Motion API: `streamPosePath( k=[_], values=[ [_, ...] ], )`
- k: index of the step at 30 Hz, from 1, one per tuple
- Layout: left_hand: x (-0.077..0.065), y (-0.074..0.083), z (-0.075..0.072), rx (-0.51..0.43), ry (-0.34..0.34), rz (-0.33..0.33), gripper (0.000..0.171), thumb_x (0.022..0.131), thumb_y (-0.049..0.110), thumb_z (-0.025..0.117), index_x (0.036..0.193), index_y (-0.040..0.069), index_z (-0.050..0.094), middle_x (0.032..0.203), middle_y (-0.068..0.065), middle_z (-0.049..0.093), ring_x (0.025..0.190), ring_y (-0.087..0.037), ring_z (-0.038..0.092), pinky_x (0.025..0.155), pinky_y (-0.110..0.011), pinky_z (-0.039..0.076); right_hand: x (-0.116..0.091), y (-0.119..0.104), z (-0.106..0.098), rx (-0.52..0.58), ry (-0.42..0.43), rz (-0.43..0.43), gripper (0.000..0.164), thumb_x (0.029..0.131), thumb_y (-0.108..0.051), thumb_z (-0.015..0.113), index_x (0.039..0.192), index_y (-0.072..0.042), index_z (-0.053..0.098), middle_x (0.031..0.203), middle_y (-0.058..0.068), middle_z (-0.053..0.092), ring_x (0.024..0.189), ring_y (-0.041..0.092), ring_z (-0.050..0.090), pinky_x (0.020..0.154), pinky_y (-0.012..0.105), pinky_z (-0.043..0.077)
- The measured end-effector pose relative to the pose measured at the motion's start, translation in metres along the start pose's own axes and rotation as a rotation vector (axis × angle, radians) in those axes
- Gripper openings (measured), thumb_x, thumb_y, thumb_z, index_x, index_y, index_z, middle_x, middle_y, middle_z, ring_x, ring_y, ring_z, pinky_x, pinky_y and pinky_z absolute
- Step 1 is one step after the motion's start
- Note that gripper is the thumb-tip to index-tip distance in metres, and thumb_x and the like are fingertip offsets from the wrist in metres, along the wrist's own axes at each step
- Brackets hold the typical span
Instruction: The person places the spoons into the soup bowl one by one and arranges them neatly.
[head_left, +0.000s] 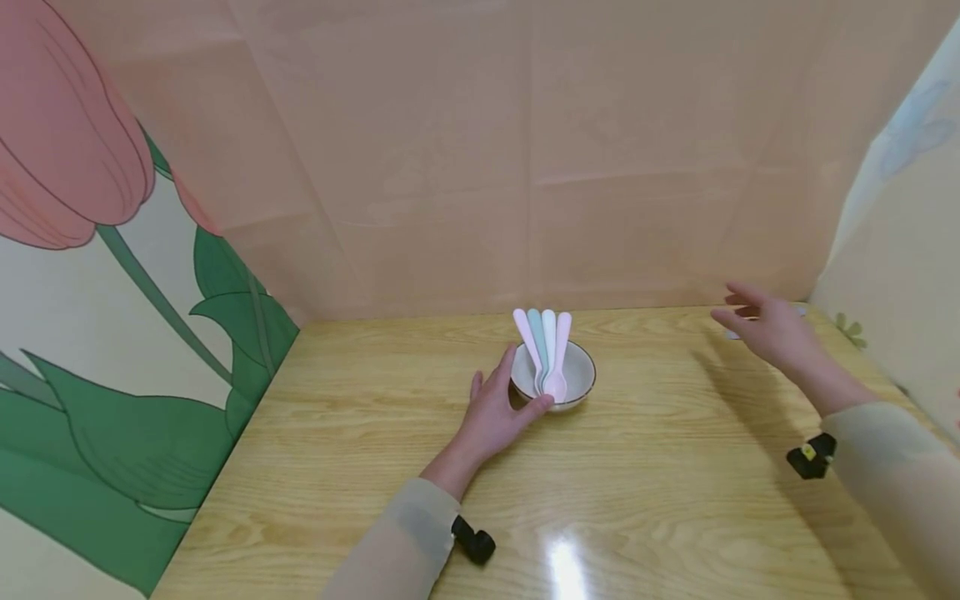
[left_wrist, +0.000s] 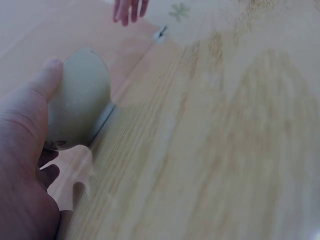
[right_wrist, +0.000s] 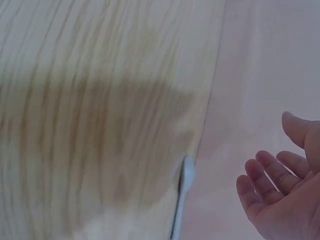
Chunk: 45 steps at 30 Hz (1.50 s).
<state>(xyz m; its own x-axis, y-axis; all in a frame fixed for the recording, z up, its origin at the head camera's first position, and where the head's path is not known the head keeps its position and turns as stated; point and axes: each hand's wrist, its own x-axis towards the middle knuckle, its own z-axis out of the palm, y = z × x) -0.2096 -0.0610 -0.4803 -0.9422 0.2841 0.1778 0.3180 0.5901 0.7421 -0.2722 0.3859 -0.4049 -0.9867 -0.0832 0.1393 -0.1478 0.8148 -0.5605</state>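
A small white bowl (head_left: 579, 367) with a dark rim stands near the middle of the table. Several plastic spoons lean in it, handles up: pink spoons (head_left: 562, 333), a teal spoon (head_left: 535, 325) and a white spoon (head_left: 549, 329). My left hand (head_left: 495, 417) grips the bowl from its near left side, thumb at the rim; in the left wrist view the thumb lies along the outer wall of the bowl (left_wrist: 80, 100). At the back right, my right hand (head_left: 776, 329) hovers with loosely bent fingers, holding nothing. A pale spoon (right_wrist: 186, 175) lies on the tabletop below it, mostly covered by that hand in the head view.
The wooden table (head_left: 360, 467) meets a pinkish-brown sheet (head_left: 450, 167) along its back edge. Panels with printed flowers (head_left: 217, 392) flank it on the left and right. Dark wrist cameras (head_left: 474, 542) sit on both sleeves.
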Motion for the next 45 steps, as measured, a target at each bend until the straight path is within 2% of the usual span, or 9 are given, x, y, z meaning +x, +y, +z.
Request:
streamPosePath(
  k=[7, 18, 24, 31, 37, 42, 45],
  values=[
    [-0.001, 0.0, -0.001, -0.011, 0.002, 0.001, 0.104, 0.101, 0.063, 0.073, 0.179, 0.025, 0.015, 0.177, 0.0, 0.036, 0.162, -0.02, 0.035, 0.135, -0.059, -0.001, -0.003, 0.025, -0.005, 0.01, 0.003, 0.038, 0.08, 0.118, -0.046, 0.048, 0.169, 0.01, 0.024, 0.157, 0.046, 0.041, 0.14, 0.066, 0.043, 0.101, 0.077, 0.045],
    [-0.001, 0.0, -0.002, -0.012, 0.002, 0.0, 0.105, 0.101, 0.066, 0.072, 0.179, 0.024, 0.015, 0.178, -0.001, 0.035, 0.162, -0.02, 0.035, 0.135, -0.059, -0.001, -0.006, 0.046, -0.009, -0.02, 0.013, 0.052, 0.075, 0.119, -0.039, 0.048, 0.165, 0.016, 0.027, 0.152, 0.052, 0.04, 0.135, 0.069, 0.043, 0.102, 0.079, 0.041],
    [-0.002, 0.002, -0.002, -0.012, -0.004, -0.008, 0.106, 0.101, 0.066, 0.072, 0.179, 0.026, 0.015, 0.178, 0.0, 0.033, 0.163, -0.02, 0.034, 0.135, -0.058, -0.002, -0.004, 0.062, -0.012, -0.02, -0.079, 0.108, 0.084, 0.118, -0.048, 0.043, 0.169, 0.012, 0.013, 0.16, 0.052, 0.027, 0.138, 0.074, 0.034, 0.105, 0.083, 0.037],
    [-0.002, -0.001, -0.002, 0.003, -0.003, -0.01, 0.106, 0.101, 0.066, 0.072, 0.179, 0.024, 0.014, 0.179, 0.001, 0.032, 0.163, -0.019, 0.033, 0.135, -0.057, -0.002, 0.0, 0.076, -0.013, -0.039, -0.214, 0.159, 0.095, 0.117, -0.06, 0.037, 0.169, 0.007, -0.006, 0.158, 0.058, 0.01, 0.14, 0.081, 0.018, 0.11, 0.089, 0.024],
    [-0.003, -0.001, -0.003, 0.006, -0.006, -0.004, 0.106, 0.101, 0.066, 0.071, 0.179, 0.023, 0.014, 0.179, 0.0, 0.031, 0.163, -0.02, 0.033, 0.135, -0.057, -0.002, 0.003, 0.085, -0.004, -0.025, -0.23, 0.069, 0.094, 0.119, -0.048, 0.041, 0.164, 0.017, -0.011, 0.161, 0.056, 0.001, 0.144, 0.08, 0.009, 0.116, 0.087, 0.015],
    [-0.004, -0.002, -0.004, 0.011, -0.009, -0.006, 0.107, 0.101, 0.069, 0.07, 0.179, 0.023, 0.013, 0.179, 0.0, 0.03, 0.163, -0.02, 0.032, 0.135, -0.057, -0.003, 0.005, 0.09, 0.003, -0.022, -0.192, -0.016, 0.09, 0.12, -0.036, 0.047, 0.163, 0.022, -0.007, 0.159, 0.059, 0.004, 0.145, 0.08, 0.009, 0.118, 0.086, 0.012],
    [-0.003, -0.003, -0.003, 0.012, -0.009, -0.008, 0.107, 0.101, 0.069, 0.069, 0.179, 0.023, 0.013, 0.179, 0.0, 0.031, 0.163, -0.019, 0.033, 0.135, -0.056, -0.002, 0.006, 0.091, 0.006, -0.051, -0.186, -0.035, 0.088, 0.12, -0.034, 0.048, 0.162, 0.025, -0.003, 0.157, 0.06, 0.007, 0.145, 0.079, 0.011, 0.119, 0.085, 0.012]
  ],
)
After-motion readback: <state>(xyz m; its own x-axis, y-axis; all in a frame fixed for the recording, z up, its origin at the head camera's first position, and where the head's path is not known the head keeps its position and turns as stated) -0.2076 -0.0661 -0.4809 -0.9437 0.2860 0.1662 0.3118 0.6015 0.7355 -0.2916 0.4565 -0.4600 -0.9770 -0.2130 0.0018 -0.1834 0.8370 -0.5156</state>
